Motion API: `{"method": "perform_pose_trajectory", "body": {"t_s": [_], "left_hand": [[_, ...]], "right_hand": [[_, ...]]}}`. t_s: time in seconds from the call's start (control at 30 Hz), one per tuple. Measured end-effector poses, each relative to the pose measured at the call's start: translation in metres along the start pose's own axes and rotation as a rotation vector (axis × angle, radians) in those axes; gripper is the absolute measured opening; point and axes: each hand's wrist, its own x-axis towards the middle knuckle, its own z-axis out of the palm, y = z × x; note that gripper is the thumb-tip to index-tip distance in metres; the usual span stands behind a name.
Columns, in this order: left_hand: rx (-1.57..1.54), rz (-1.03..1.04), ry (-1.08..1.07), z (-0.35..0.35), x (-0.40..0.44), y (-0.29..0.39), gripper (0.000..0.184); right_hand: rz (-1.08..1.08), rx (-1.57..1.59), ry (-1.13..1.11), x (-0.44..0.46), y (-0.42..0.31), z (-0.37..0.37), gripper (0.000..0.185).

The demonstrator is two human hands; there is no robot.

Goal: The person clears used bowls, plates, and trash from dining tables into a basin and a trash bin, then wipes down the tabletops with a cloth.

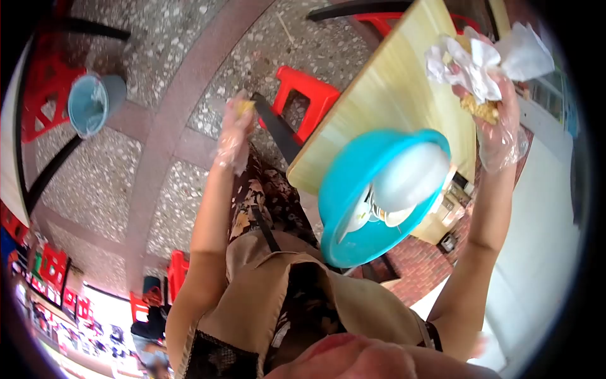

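Observation:
My left hand (236, 129), in a clear plastic glove, hangs low on the left beside the red stool. A small yellow piece (245, 107) sits at its fingers; its kind is unclear. My right hand (502, 120), gloved too, is raised at the upper right over the table's far end. Its fingers are closed on crumpled white tissues (470, 66) and a golden-brown lumpy thing (480, 109) that I cannot name. Between my hands, a turquoise basin (341, 183) stands tilted in view at the table's near edge. White bowls (413, 174) and other dishes lie inside it.
The pale wooden table (379, 95) runs up from the basin. Close to its left edge is a red stool (309, 95). A light-blue bucket (104, 104) stands at the left by another red stool (47, 101). Speckled floor (158, 50) lies between.

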Motion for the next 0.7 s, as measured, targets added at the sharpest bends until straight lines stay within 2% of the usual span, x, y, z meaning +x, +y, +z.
{"method": "perform_pose_trajectory", "body": {"t_s": [0.07, 0.13, 0.23, 0.27, 0.33, 0.4, 0.5, 0.57, 0.6, 0.63, 0.7], "left_hand": [[0.04, 0.021, 0.033, -0.006, -0.031, 0.021, 0.051], [0.069, 0.062, 0.07, -0.013, -0.056, 0.039, 0.051], [0.153, 0.09, 0.138, -0.019, -0.094, 0.063, 0.048], [0.215, 0.061, 0.064, -0.018, -0.106, 0.07, 0.048], [0.447, 0.129, 0.142, -0.015, -0.134, 0.081, 0.045], [0.47, 0.199, 0.102, -0.005, -0.16, 0.088, 0.044], [0.324, 0.2, -0.132, 0.003, -0.191, 0.094, 0.042], [0.349, 0.252, -0.189, 0.034, -0.214, 0.088, 0.042], [0.38, 0.283, -0.195, 0.067, -0.245, 0.077, 0.043], [0.375, 0.331, -0.234, 0.085, -0.261, 0.069, 0.04], [0.437, 0.312, -0.403, 0.117, -0.269, 0.054, 0.038]], "right_hand": [[-0.063, 0.078, 0.042, -0.044, -0.013, -0.023, 0.047], [-0.144, 0.306, 0.014, -0.098, -0.012, -0.057, 0.043], [-0.315, 0.33, 0.564, -0.198, 0.014, -0.101, 0.035], [-0.343, 0.275, 0.626, -0.241, 0.032, -0.128, 0.034], [-0.389, 0.159, 0.757, -0.328, 0.067, -0.182, 0.035], [-0.545, 0.005, 1.081, -0.406, 0.08, -0.149, 0.036], [-0.678, 0.719, 0.954, -0.533, 0.107, -0.155, 0.035], [-0.782, 0.871, 1.098, -0.623, 0.156, -0.157, 0.034], [-0.777, 0.841, 1.318, -0.662, 0.165, -0.14, 0.032], [-0.732, 0.918, 1.413, -0.709, 0.188, -0.136, 0.031], [-0.862, 0.862, 1.43, -0.789, 0.232, -0.104, 0.032]]}}
